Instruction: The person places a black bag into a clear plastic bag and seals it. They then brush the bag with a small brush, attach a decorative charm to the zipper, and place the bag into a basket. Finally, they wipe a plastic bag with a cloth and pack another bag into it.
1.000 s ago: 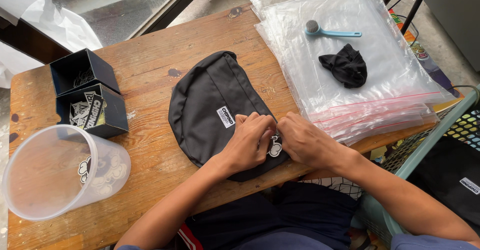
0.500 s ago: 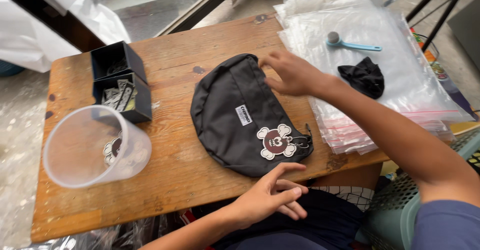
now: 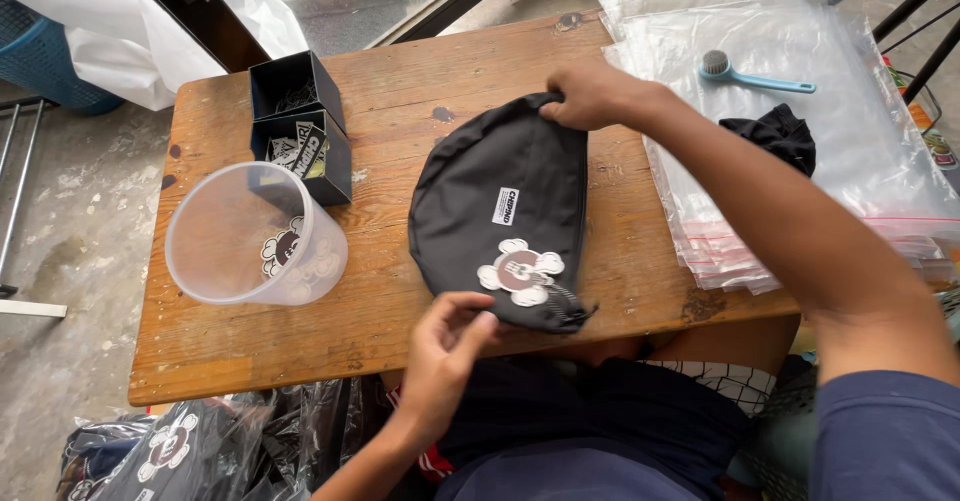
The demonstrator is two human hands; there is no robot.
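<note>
- One black pouch (image 3: 500, 211) in the middle of the tabletop (image 3: 380, 91).
- One white skull-shaped charm (image 3: 520, 272) on it.
- Two small black boxes (image 3: 300, 126) near the far left corner.
- One clear plastic tub (image 3: 250, 236) by the left edge.
- One stack of clear zip bags (image 3: 800, 151) at the right edge, too many to count.
- One blue brush (image 3: 752, 74).
- One black cloth (image 3: 780, 133).
- Two hands: left hand (image 3: 445, 346), right hand (image 3: 590, 93).

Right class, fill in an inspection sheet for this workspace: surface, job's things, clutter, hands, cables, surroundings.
Surface: worn wooden table, stained.
Job's things: black pouch lying flat, with a white and dark charm on it.
Clutter: clear tub of charms, two black boxes, stack of clear bags bearing a blue brush and black cloth.
Hands: right hand grips the pouch's far end; left hand at its near edge.
Cables: nothing seen.
Surroundings: concrete floor, plastic-wrapped goods under the table.
</note>
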